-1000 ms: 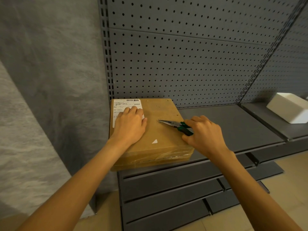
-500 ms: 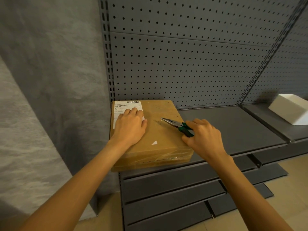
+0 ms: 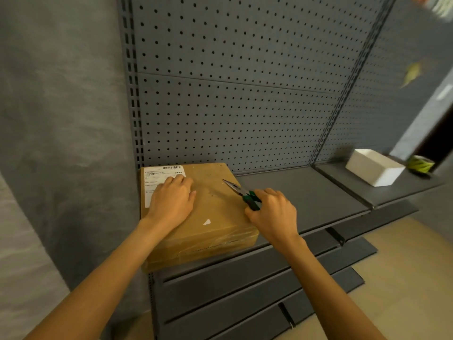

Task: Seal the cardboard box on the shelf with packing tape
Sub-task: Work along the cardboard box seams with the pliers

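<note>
A flat brown cardboard box (image 3: 215,217) lies at the left end of the grey metal shelf (image 3: 301,204), with a white shipping label (image 3: 157,177) on its far left corner and clear tape across its front edge. My left hand (image 3: 171,202) rests flat on the box top, fingers over the label. My right hand (image 3: 272,212) grips the green handles of long-nose pliers (image 3: 239,190), whose metal tip points left and away over the box's right side. A green and yellow tape roll (image 3: 421,163) sits far right on the neighbouring shelf.
A white rectangular box (image 3: 375,166) stands on the right-hand shelf section. A grey pegboard back panel (image 3: 232,94) rises behind the shelf. A rough grey wall lies to the left. Lower shelf fronts and a beige floor lie below.
The view has shifted, so the tape roll and a doorway at far right now show. My right hand with the pliers has drawn slightly back toward the box's right edge. My left hand stays put.
</note>
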### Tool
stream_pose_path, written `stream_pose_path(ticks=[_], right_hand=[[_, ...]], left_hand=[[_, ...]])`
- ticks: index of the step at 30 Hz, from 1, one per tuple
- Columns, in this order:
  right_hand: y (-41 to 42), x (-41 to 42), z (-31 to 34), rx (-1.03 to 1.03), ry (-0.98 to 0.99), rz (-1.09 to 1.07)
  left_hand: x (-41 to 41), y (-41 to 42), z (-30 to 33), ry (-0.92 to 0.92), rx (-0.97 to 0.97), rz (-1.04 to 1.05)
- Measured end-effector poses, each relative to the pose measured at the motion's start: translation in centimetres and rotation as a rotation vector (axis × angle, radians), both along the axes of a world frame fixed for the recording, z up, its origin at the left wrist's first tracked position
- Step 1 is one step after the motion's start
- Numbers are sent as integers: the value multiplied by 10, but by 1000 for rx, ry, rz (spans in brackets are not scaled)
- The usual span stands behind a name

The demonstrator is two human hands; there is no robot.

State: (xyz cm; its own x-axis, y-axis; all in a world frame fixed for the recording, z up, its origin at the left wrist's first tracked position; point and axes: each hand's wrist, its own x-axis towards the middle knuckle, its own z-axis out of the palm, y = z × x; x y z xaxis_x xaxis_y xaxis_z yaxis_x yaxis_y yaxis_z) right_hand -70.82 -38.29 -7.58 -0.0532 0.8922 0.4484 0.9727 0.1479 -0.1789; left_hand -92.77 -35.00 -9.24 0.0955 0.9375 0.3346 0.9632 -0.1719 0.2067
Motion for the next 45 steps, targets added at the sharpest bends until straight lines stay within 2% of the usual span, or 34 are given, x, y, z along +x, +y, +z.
stream_pose_path(ticks=[2,5,11,16,26,34,45], right_hand=[[-4,3,5,-2,47,-27],[-10,13,14,40,99,-58],[-18,49,28,85,109,-168],[-25,97,23,62,170,-279],[-30,276,1,50,249,-484],[-25,452,31,142,208,-629],[-18,578,-2,100,296,-743]], left_hand=[[-1,1,5,10,-44,-41],[2,7,19,128,-64,-103],[55,20,48,124,65,-250],[133,30,46,134,148,-372],[329,64,28,170,167,-570],[512,90,58,117,294,-695],[646,124,27,154,260,-781]])
